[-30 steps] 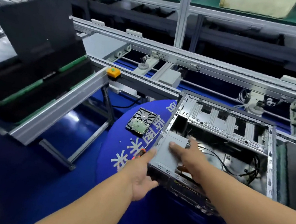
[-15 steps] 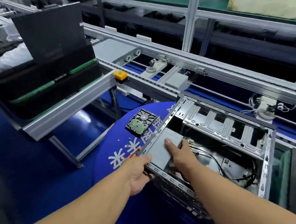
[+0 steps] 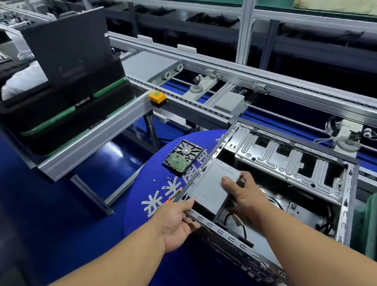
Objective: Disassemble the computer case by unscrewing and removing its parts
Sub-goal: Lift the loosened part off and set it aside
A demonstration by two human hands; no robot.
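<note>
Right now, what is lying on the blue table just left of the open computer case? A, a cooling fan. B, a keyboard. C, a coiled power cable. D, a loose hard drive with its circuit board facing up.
D: a hard drive lies flat on the blue table left of the computer case, its green circuit board showing, clear of both hands.

Two bare forearms reaching in from the lower edge, no sleeves in view, left hand [image 3: 177, 227] bare, no glove, right hand [image 3: 246, 196] bare, no glove, no ring, watch or band on either wrist
</note>
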